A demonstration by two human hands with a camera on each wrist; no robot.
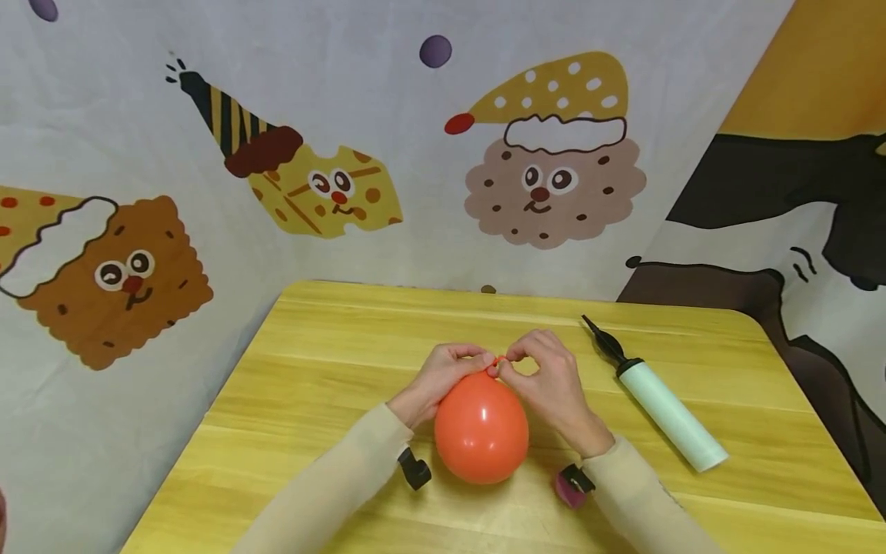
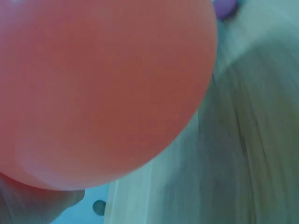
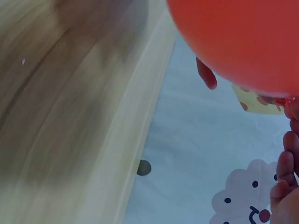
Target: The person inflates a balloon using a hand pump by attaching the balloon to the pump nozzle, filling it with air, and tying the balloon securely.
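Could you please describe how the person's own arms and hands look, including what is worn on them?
The left sleeve and right sleeve are long, plain-looking and cream. The left hand and right hand show no gloves or rings. A small black device sits at the left cuff; at the right cuff are a black piece and a pinkish-purple part.

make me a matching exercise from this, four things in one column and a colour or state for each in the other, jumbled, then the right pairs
1. balloon
2. pump
3. right hand
4. table

A. yellow, with wood grain
B. pinching at the balloon's neck
C. orange-red, rounded and inflated
D. pale green and black, lying down

Pairs: 1-C, 2-D, 3-B, 4-A
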